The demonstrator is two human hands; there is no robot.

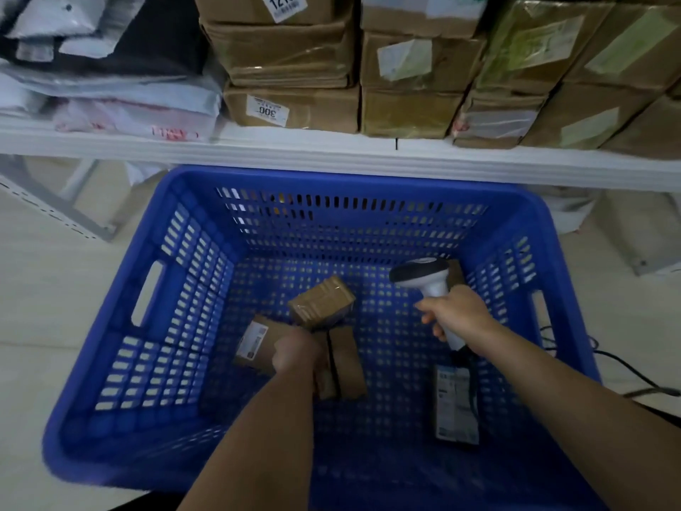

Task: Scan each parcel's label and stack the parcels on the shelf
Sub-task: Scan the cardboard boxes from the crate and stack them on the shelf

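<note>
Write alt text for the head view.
Left hand grips a small box inside a blue basket while the right hand holds a scanner over it. Boxes fill the shelf above.

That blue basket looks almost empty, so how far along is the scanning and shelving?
Mostly done, it seems: taped cardboard boxes and plastic mailer bags already fill the white shelf. In hand: the left hand reaches among small brown parcels, while the right hand holds the white handheld scanner. Left: those few parcels and a dark labelled packet in the blue slotted plastic basket.
</note>
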